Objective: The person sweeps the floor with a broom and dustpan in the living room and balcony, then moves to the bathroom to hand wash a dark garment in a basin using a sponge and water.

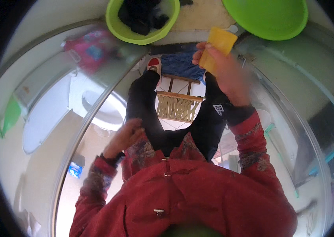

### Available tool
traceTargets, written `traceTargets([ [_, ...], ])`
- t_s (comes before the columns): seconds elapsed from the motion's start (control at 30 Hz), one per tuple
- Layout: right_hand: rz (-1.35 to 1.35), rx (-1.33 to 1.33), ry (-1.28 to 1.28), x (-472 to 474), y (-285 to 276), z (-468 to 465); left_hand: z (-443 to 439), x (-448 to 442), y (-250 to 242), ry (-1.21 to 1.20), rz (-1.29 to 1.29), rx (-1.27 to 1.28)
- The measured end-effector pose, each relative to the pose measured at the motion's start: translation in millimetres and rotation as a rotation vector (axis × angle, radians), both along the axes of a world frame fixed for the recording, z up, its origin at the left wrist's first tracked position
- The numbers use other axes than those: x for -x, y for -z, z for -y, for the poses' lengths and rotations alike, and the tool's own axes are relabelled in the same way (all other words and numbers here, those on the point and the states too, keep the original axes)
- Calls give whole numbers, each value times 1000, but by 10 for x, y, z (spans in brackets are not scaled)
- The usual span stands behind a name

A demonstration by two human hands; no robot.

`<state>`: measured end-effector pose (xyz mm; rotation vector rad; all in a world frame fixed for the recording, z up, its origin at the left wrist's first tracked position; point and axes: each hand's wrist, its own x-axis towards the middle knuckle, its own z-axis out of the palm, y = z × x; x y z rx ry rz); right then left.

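My right hand [229, 77] grips a yellow rectangular block [220, 41], which looks like a bar of laundry soap. It is held up in front of me, thumb on top, between two plastic basins. Blurred, my left hand [128, 134] hovers by my left thigh; nothing shows in it, and its fingers are not clear. Ahead to the left, a yellow-green basin [112, 28] contains dark wet-looking cloth [143, 17]. A brighter green basin [273, 20] lies ahead to the right, cut off by the picture's top edge.
Between my legs stands a low wooden stool with a woven cord seat [178, 108]. Blue cloth [178, 66] lies beyond it. Glass panels with a metal frame [88, 120] flank me. To the left is a toilet [107, 114] with its lid up.
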<state>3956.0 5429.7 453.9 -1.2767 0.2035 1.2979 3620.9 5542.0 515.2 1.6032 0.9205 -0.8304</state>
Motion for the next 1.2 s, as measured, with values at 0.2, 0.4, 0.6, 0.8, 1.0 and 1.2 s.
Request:
traceTargets([
  [0.2,56,22,86,133,640,58,248,-369,242,51,133,96],
  [0.4,111,-2,289,50,814,19,-146,-841,315,398,316,-613],
  [0.6,265,-250,27,-175,434,-292,-244,-773,585,253,202,-620],
  [0.8,311,-414,143,-239,393,-436,-293,-733,1006,242,438,-702],
  [1.0,493,-458,-31,-467,519,-639,-436,-1223,1159,158,672,-912],
  [1.2,714,-277,37,-1256,790,-255,-786,-723,420,-96,825,-675],
])
